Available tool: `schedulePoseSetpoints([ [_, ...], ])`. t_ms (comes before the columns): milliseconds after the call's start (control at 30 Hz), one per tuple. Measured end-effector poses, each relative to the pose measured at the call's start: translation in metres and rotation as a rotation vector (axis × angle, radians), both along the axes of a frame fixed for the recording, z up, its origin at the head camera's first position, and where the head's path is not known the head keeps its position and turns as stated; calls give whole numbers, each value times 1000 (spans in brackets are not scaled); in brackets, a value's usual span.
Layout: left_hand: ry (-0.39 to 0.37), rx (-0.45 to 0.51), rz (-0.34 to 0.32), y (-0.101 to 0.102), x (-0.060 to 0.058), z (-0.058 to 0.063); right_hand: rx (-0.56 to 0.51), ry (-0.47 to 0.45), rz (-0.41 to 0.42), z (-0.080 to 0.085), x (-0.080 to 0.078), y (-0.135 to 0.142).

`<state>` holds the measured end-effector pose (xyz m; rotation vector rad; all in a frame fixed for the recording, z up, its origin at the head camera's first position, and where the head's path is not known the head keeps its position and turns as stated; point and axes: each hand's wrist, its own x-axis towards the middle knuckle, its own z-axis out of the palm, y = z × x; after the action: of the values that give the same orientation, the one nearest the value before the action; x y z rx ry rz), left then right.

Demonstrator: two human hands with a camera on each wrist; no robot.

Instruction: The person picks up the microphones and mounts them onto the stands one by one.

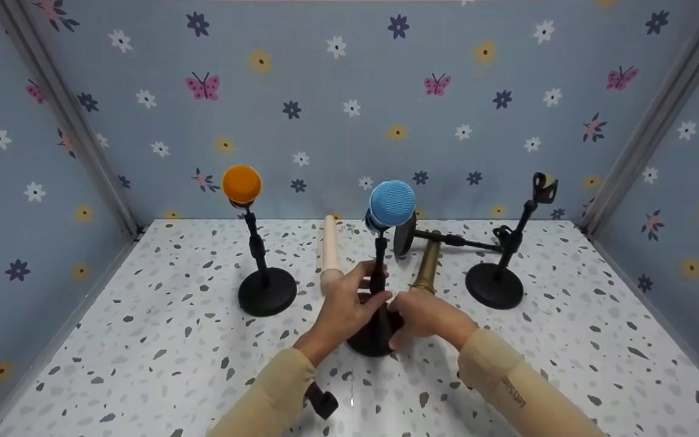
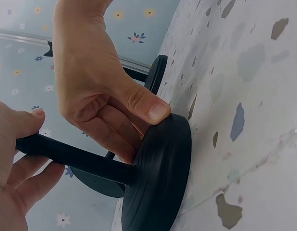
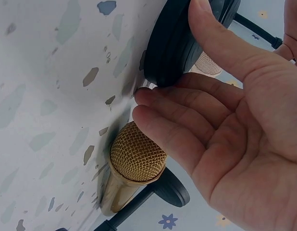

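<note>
A microphone with a blue foam head [image 1: 392, 203] sits on top of a black desk microphone stand [image 2: 160, 163] in the middle of the table. My left hand [image 1: 343, 306] grips the stand's pole, thumb and fingers around it. Low on the right side, my right hand [image 1: 425, 312] holds the rim of the round base, thumb on one face and fingers against the other side. In the right wrist view, a gold microphone [image 3: 138, 153] lies just beyond those fingers. A pale pink microphone [image 1: 330, 249] lies behind my left hand.
An orange-headed microphone [image 1: 241, 184] stands on its own black stand at the left. At the right is an upright stand [image 1: 495, 285] with a bare clip. Another stand [image 1: 455, 240] lies on its side near the patterned back wall [image 1: 349, 79].
</note>
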<state>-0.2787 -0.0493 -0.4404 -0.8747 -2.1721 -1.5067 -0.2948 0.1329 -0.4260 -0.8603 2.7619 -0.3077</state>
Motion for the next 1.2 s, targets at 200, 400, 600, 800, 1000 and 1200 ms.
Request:
schedulePoseSetpoints([
  [200, 6, 7, -24, -1, -1, -1, 10, 35, 15, 1, 1, 0],
  [400, -7, 20, -35, -1, -2, -2, 6, 41, 32, 2, 1, 0],
  [600, -9, 40, -40, -1, -2, -4, 10, 38, 32, 1, -1, 1],
  [800, -16, 24, -41, -2, -1, -3, 3, 35, 34, 0, -1, 0],
  [1000, -30, -5, -45, -3, -1, -2, -14, 27, 29, 0, 0, 0],
  [1200, -54, -11, -55, -4, 0, 0, -15, 37, 53, 2, 1, 2],
])
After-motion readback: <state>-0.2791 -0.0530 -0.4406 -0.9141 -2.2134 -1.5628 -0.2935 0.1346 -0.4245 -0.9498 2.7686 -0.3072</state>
